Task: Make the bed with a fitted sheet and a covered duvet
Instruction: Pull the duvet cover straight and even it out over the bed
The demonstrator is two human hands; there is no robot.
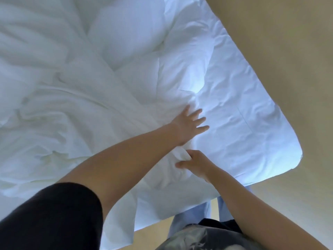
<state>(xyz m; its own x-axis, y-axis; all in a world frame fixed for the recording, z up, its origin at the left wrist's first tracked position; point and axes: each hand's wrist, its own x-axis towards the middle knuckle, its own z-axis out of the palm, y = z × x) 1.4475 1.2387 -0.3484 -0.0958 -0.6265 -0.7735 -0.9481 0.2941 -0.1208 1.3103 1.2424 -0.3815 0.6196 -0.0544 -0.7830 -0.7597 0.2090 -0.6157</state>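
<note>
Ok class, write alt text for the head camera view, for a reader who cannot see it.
A person's right hand grips a bunch of white fabric while the left hand lies flat, fingers spread, on a quilted white duvet. Rumpled white bedding fills the left of the view, and a tan floor shows beyond it.

No words, labels, brands or numbers can be read anywhere in view. The white duvet (126, 42) carries no legible text. A pale print on the dark shirt (198, 235) at the bottom edge is too blurred to tell whether it holds letters.
</note>
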